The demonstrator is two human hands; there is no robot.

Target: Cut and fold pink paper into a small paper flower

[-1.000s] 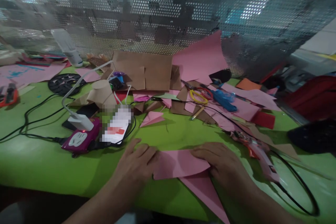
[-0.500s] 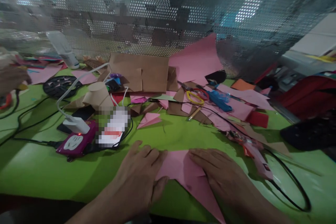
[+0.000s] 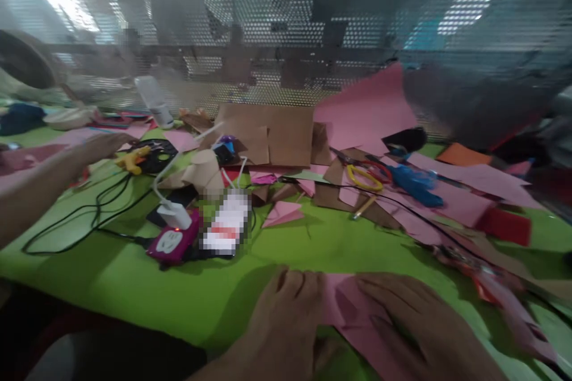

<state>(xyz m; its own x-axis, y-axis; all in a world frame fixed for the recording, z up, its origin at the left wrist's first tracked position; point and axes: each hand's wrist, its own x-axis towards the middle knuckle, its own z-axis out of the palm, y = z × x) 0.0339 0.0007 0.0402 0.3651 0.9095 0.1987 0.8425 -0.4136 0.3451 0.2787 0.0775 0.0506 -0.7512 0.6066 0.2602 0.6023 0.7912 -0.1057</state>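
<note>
A folded piece of pink paper [image 3: 342,303] lies on the green table near its front edge, with one pointed part running down to the right. My left hand [image 3: 290,315] is on the paper's left side, its fingers bent and pressed together. On the right side, my right hand [image 3: 415,315] rests over the paper with its fingers laid flat, covering part of it. Motion blurs both hands a little. Beyond them sits a small folded pink piece [image 3: 283,214].
A purple power strip [image 3: 174,243] and a phone [image 3: 227,223] lie left of centre. A pink glue gun [image 3: 504,292] is at the right. Scissors [image 3: 364,178], paper scraps and a cardboard box [image 3: 268,131] stand behind. Another person's arm [image 3: 53,172] reaches in from the left.
The view has turned left, so the table's things appear further right. My left hand's fingers have drawn together on the paper. The other person's arm now reaches further in, beside a yellow glue gun.
</note>
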